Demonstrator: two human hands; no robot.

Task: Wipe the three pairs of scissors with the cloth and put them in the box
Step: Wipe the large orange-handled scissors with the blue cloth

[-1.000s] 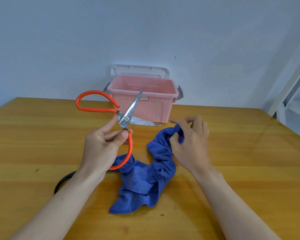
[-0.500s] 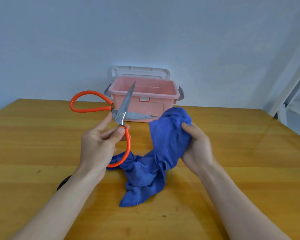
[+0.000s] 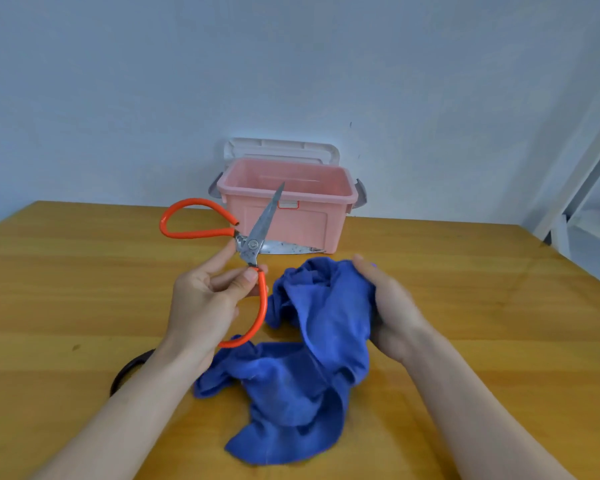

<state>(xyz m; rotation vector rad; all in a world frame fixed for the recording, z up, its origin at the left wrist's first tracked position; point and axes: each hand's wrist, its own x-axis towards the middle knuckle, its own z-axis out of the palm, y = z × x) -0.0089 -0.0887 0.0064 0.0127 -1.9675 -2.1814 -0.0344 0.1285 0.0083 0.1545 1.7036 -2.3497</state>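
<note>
The left hand (image 3: 205,299) pinches the orange-handled scissors (image 3: 252,245) near the pivot, blades spread open, one pointing up toward the box (image 3: 288,220), one lying rightward. Just right of them, the right hand (image 3: 385,306) clutches the blue cloth (image 3: 305,358). The box looks empty.

Single head-worn view: looks forward and down, close over the yellow wooden table (image 3: 66,271), facing the pale blue wall (image 3: 291,64).

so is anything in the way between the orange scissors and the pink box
Nothing visible. The orange scissors, held open in the left hand, are in front of the pink box, which is open; its lid stands behind it.
</note>
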